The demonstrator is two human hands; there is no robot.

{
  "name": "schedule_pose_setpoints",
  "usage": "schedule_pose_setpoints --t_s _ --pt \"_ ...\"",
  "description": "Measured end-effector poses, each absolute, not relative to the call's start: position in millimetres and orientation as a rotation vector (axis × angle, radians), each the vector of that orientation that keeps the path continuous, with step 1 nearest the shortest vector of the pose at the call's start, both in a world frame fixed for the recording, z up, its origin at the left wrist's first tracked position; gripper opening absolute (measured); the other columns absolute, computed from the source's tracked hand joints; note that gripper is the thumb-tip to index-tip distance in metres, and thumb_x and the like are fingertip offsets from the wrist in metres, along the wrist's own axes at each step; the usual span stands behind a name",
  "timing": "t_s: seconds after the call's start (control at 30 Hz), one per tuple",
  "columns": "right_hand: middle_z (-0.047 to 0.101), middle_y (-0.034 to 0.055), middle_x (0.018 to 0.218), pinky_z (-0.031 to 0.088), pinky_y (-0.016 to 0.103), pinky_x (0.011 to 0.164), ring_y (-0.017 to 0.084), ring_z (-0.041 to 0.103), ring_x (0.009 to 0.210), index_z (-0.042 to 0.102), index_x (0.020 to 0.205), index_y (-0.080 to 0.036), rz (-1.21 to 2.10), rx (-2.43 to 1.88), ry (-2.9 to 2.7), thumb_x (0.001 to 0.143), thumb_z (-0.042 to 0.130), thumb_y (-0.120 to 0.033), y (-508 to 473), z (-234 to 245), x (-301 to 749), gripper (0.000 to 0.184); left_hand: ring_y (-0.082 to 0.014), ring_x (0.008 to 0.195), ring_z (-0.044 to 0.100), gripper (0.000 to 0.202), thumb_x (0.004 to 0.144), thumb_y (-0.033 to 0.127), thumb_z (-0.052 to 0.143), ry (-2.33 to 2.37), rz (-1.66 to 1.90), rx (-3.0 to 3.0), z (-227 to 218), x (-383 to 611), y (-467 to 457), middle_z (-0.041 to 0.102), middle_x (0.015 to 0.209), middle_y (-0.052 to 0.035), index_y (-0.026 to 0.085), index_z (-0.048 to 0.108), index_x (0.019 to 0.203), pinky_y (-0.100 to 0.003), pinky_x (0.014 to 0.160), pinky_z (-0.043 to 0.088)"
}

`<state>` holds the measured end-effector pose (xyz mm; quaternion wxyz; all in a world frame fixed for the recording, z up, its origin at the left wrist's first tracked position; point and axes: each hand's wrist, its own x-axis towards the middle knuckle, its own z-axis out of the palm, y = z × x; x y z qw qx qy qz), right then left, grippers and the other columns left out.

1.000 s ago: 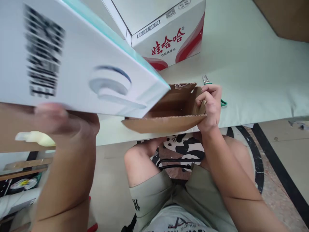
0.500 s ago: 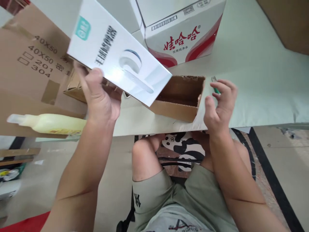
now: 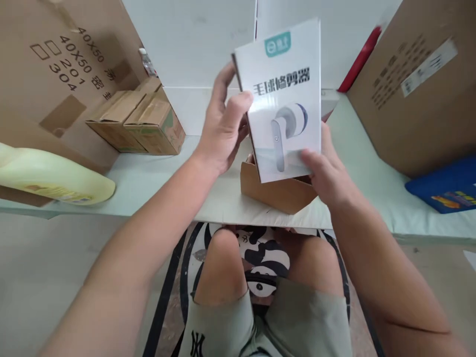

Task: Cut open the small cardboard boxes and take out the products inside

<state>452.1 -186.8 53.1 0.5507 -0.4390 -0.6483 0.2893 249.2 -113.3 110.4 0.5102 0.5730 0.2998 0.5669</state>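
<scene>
A white fabric shaver box [image 3: 283, 94], printed with a picture of the shaver, stands almost upright in front of me. Gripping its left edge is my left hand [image 3: 223, 121], thumb on the front and fingers partly hidden behind. My right hand [image 3: 329, 171] holds the lower right corner, with the thumb across the printed face. Under and behind the box sits a brown cardboard box [image 3: 277, 194] on the table, its opening mostly covered from view.
At the left are a large carton [image 3: 40, 114], small brown boxes [image 3: 158, 121] and a pale yellow bottle [image 3: 63, 173]. Another large carton [image 3: 412, 114], a blue container [image 3: 451, 186] and a red object [image 3: 360, 59] occupy the right. The table's front edge [image 3: 238, 218] runs above my knees.
The fabric shaver box has moved right and turned from a slant to nearly upright. My right hand, empty before, now grips it too. The view has shifted.
</scene>
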Motion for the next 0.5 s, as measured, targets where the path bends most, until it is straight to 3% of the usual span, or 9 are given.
schedule_pose_setpoints --t_s 0.1,0.23,0.33,0.4,0.5 --pt "0.066 0.0058 0.139 0.066 0.043 0.085 0.025 0.069 0.117 0.043 0.148 -0.035 0.801 -1.019 -1.438 0.092 0.061 -0.076 -146.8 53.4 451.9 0.072 -0.0315 0.129 0.072 0.049 0.108 0.047 0.049 0.711 1.272 1.344 107.2 264.3 -88.9 0.073 0.122 -0.0016 0.032 0.04 0.153 -0.041 0.094 0.059" --pt "0.07 0.0069 0.13 0.067 0.042 0.087 0.022 0.071 0.108 0.05 0.139 -0.032 0.958 -1.117 -1.262 0.1 0.048 -0.07 -69.5 63.8 456.3 0.055 -0.0314 0.132 0.067 0.066 0.095 0.065 0.066 0.724 1.042 1.441 94.5 288.9 -34.3 0.075 0.128 -0.0035 0.033 0.047 0.149 -0.043 0.1 0.057" --pt "0.07 0.0091 0.114 0.067 0.046 0.088 0.023 0.072 0.101 0.056 0.129 -0.026 1.147 -1.315 -1.042 0.103 0.046 -0.06 -7.4 68.6 464.3 0.045 -0.0298 0.122 0.068 0.05 0.093 0.064 0.063 0.82 0.877 1.287 84.3 301.4 13.5 0.076 0.107 -0.006 0.025 0.063 0.124 -0.043 0.097 0.057" --pt "0.068 0.0094 0.104 0.066 0.049 0.088 0.024 0.072 0.097 0.061 0.117 -0.023 1.223 -1.373 -0.981 0.102 0.047 -0.056 21.8 62.4 469.8 0.039 -0.0336 0.118 0.07 0.04 0.09 0.059 0.066 0.961 0.756 1.252 77.1 302.1 40.9 0.073 0.098 -0.0105 0.021 0.067 0.105 -0.047 0.1 0.057" --pt "0.065 0.0086 0.094 0.064 0.052 0.092 0.025 0.072 0.098 0.066 0.098 -0.021 1.048 -1.269 -1.154 0.101 0.052 -0.054 40.3 42.5 473.4 0.035 -0.04 0.116 0.07 0.035 0.083 0.055 0.072 1.04 0.705 1.282 63.8 296.6 67.8 0.07 0.093 -0.0137 0.021 0.066 0.091 -0.055 0.102 0.056"
